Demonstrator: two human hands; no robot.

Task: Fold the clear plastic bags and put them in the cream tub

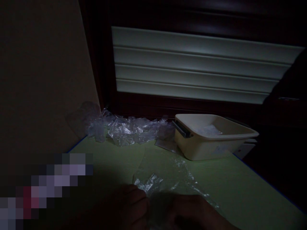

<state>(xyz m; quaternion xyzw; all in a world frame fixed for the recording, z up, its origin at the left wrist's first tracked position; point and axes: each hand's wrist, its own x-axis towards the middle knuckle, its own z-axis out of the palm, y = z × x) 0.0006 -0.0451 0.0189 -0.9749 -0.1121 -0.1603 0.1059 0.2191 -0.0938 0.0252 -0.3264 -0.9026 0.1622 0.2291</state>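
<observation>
Both hands, left (127, 207) and right (192, 214), pinch clear plastic bag (163, 179) at bottom centre; flimsy, slippery, weightless—hold by its edge.

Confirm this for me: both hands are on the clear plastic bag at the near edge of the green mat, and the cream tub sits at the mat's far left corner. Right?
Not quite. The head view shows the cream tub toward the far right of the green mat, not the left corner; crumpled clear plastic lies there. The left hand and right hand are on the clear plastic bag.
</observation>
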